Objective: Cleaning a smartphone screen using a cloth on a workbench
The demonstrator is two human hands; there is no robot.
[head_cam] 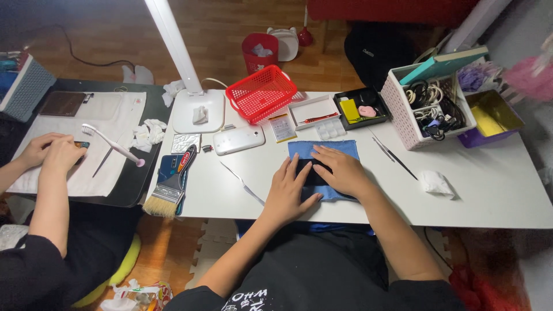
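Both the left hand [286,193] and right hand [341,170] lay flat, fingers spread, pressing a thin, likely fragile dark phone [314,174] onto the soft blue cloth [322,150], the red basket [262,92] at eleven o'clock.

A wooden plank floor [115,34] is seen beyond the white table [495,196]. A white lamp [190,86] is stood near its far left corner.
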